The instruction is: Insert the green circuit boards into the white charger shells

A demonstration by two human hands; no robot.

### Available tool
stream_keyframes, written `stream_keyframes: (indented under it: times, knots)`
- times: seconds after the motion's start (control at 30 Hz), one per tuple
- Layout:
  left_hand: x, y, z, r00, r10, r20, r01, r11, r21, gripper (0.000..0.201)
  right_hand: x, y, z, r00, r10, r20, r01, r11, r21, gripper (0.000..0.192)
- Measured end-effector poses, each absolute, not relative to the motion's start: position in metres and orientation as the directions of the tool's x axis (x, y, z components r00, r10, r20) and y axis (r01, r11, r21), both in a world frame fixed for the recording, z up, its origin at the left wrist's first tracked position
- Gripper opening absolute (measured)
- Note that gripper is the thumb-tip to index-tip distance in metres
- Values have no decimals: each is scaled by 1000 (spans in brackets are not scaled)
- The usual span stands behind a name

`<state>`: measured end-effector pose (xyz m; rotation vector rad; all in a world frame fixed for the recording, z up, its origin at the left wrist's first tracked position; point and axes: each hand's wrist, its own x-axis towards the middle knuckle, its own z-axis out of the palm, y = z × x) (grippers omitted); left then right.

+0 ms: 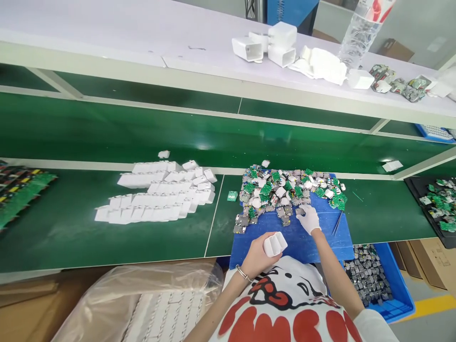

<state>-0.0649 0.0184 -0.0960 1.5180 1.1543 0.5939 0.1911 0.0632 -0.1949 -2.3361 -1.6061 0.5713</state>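
Observation:
My bare left hand (259,256) is closed around two white plastic housings (275,244), side by side with their open ends facing up. My right hand (309,219), in a white glove, reaches to the near edge of a heap of small circuit boards (281,187). Its fingertips are pinched on a small grey circuit board (300,211). The heap mixes grey, green and white parts on a blue mat (263,237). To the right of my right hand, a pair of tweezers (337,223) lies on the mat.
Rows of white housings (153,199) stand on the green bench at left. A lone green board (232,195) lies between them and the mat. A shelf (142,47) crosses above, bearing housings and a bottle (361,35). A blue bin (401,285) of grey parts sits below right.

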Motion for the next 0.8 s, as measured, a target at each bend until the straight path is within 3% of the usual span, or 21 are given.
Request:
stream_keyframes:
  times: [0.1,0.23,0.37,0.6,0.8]
  knots:
    - [-64,19,-96,391,895,-216,357,68,932,41,190,48,-190,331,931,-157,836,-366,-408,53]
    - [-61,20,-97,382,896,-227,367,78,927,40,174,40,-198,559,818,-136,746,-568,-349,66]
    - [-57,22,-96,393,894,-217,366,65,929,43,169,43,-206,625,769,-138,682,-623,-382,54]
    - [-60,21,-96,404,897,-177,321,42,946,45,176,34,-186,616,766,-186,532,-578,-618,43]
    - [-67,20,-94,453,886,-97,266,-30,964,49,157,-6,-113,335,929,-158,404,-293,-866,48]
